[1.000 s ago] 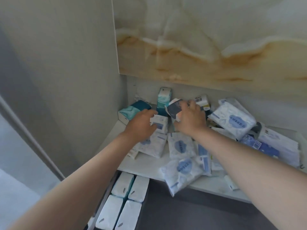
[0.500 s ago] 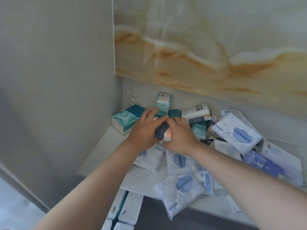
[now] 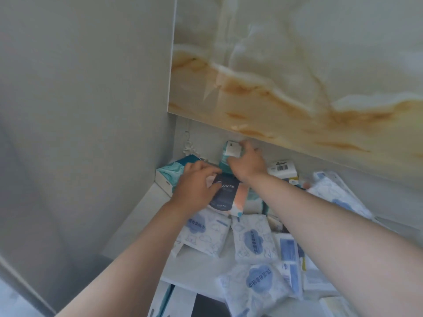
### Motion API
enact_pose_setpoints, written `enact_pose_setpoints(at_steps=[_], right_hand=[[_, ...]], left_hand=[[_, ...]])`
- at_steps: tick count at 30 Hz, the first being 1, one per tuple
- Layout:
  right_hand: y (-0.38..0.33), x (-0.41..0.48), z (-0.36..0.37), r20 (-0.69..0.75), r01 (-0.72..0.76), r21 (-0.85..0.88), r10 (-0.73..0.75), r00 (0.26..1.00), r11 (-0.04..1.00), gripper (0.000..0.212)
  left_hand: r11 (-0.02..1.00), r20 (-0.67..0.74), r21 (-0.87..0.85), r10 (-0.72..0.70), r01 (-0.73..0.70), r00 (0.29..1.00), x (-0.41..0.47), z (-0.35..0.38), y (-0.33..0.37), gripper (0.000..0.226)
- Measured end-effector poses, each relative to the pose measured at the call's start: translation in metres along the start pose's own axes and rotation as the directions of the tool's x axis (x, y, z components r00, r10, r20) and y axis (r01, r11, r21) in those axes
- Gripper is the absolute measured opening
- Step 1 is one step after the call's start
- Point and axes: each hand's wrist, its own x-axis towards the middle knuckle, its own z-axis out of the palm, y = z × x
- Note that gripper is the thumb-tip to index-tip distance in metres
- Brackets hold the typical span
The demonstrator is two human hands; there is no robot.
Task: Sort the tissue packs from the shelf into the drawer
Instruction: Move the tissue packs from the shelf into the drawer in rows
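Observation:
My left hand (image 3: 194,186) holds a dark navy tissue pack (image 3: 225,193) with a peach side, above the white shelf (image 3: 137,213). My right hand (image 3: 247,161) grips an upright teal and white tissue pack (image 3: 230,151) at the back wall. A teal tissue box (image 3: 170,172) lies at the shelf's left back corner, partly behind my left hand. Several white packs with blue cloud prints (image 3: 254,241) lie across the shelf front. The drawer (image 3: 164,300) shows at the bottom edge with white packs in it.
A marble-patterned panel (image 3: 297,76) overhangs the shelf from above. A grey wall (image 3: 91,110) bounds the left side. A white pack with a barcode (image 3: 282,169) and more packs (image 3: 332,193) pile at the right. A white hook (image 3: 188,147) hangs on the back wall.
My right hand left the navy pack and reached back to grip the upright teal pack. My left hand now holds the navy pack alone. The view tilted up, hiding most of the drawer.

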Motion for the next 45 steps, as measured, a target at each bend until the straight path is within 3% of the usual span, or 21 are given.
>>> enact_pose_setpoints(at_steps=[2, 4, 9, 11, 13, 17, 21, 23, 25, 28, 30, 32, 36, 39, 45], right_hand=[[-0.01, 0.016, 0.007, 0.093, -0.07, -0.046, 0.074, 0.993, 0.996, 0.073], [-0.013, 0.028, 0.017, 0.142, -0.066, -0.102, 0.08, 0.987, 0.993, 0.075], [-0.011, 0.029, 0.035, 0.04, 0.052, -0.111, -0.048, 0.998, 0.993, 0.039], [-0.01, 0.023, 0.035, 0.045, 0.146, -0.095, -0.142, 0.989, 0.985, 0.037], [-0.008, 0.016, 0.031, 0.097, 0.303, -0.084, -0.295, 0.951, 0.949, 0.046], [-0.006, -0.005, 0.014, 0.194, 0.589, -0.024, -0.574, 0.795, 0.808, 0.056], [-0.008, -0.026, -0.008, 0.161, 0.625, 0.068, -0.627, 0.762, 0.778, 0.059], [0.001, -0.031, -0.016, 0.125, 0.586, 0.066, -0.589, 0.799, 0.808, 0.058], [0.018, -0.03, -0.023, 0.089, 0.465, 0.024, -0.465, 0.881, 0.885, 0.051], [0.049, -0.028, -0.026, 0.125, 0.188, -0.246, -0.162, 0.979, 0.951, 0.029], [0.064, -0.032, -0.018, 0.184, 0.046, -0.372, 0.025, 0.983, 0.927, 0.029], [0.07, -0.037, -0.008, 0.193, -0.061, -0.336, 0.132, 0.972, 0.94, 0.043], [0.065, -0.031, 0.004, 0.24, -0.125, -0.216, 0.177, 0.954, 0.968, 0.067], [0.059, -0.028, 0.011, 0.282, -0.088, -0.343, 0.192, 0.94, 0.935, 0.089], [0.055, -0.029, 0.016, 0.135, -0.082, -0.317, 0.131, 0.982, 0.945, 0.062]], left_hand=[[0.998, -0.075, -0.029, -0.062, 0.06, 0.995, 0.006, -0.003, -0.006, 0.034], [0.993, -0.051, -0.022, -0.118, 0.117, 0.992, 0.011, -0.006, -0.012, 0.039], [0.98, -0.012, 0.004, -0.201, 0.201, 0.979, 0.016, -0.013, -0.024, 0.058], [0.979, -0.036, -0.01, -0.205, 0.205, 0.978, 0.017, -0.017, -0.025, 0.066], [0.985, -0.053, -0.021, -0.174, 0.173, 0.983, 0.018, -0.024, -0.024, 0.076], [0.999, -0.011, 0.04, -0.032, 0.032, 0.999, 0.021, -0.04, -0.017, 0.093], [0.994, -0.032, 0.067, 0.09, -0.088, 0.995, 0.021, -0.046, -0.003, 0.085], [0.996, -0.108, 0.048, 0.075, -0.07, 0.991, 0.017, -0.044, 0.003, 0.071], [1.0, -0.185, 0.027, -0.006, 0.011, 0.983, 0.013, -0.041, 0.007, 0.064], [0.996, -0.235, -0.044, -0.082, 0.073, 0.968, 0.01, -0.038, 0.009, 0.063], [0.999, -0.21, -0.031, -0.041, 0.035, 0.977, 0.012, -0.032, 0.01, 0.064], [1.0, -0.171, 0.004, 0.01, -0.01, 0.985, 0.013, -0.024, 0.008, 0.063], [0.999, -0.139, 0.031, 0.027, -0.023, 0.99, 0.012, -0.015, 0.003, 0.061], [0.998, -0.122, 0.03, 0.057, -0.054, 0.991, 0.014, -0.011, 0.002, 0.059], [0.998, -0.125, 0.025, 0.063, -0.06, 0.99, 0.013, -0.006, 0.004, 0.059]])
